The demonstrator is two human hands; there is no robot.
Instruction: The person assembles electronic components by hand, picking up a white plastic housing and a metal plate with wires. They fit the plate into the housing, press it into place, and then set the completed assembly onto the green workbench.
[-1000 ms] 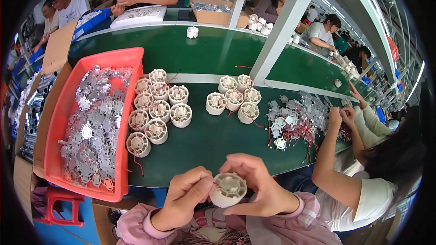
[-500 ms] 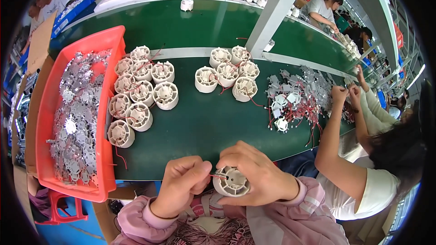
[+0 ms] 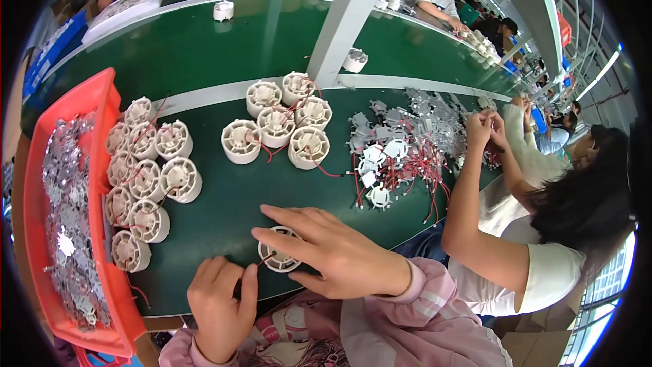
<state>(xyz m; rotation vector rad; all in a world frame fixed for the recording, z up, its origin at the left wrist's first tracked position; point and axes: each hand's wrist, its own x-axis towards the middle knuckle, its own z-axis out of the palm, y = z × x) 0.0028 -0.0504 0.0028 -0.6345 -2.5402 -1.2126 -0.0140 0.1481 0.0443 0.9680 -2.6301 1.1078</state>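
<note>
The white, round, spoked plastic housing (image 3: 280,263) is at the green table's (image 3: 221,214) near edge, under the right hand's (image 3: 343,255) spread fingers; their grip cannot be confirmed. The left hand (image 3: 221,302) pinches its thin red wire (image 3: 265,259). Judged light and stiff; outer wall suits holding, wire appears fragile.

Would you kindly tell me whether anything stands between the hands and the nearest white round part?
Nothing visible does: the right hand spreads over the white round part, and the left hand is beside it, at a red wire.
</note>
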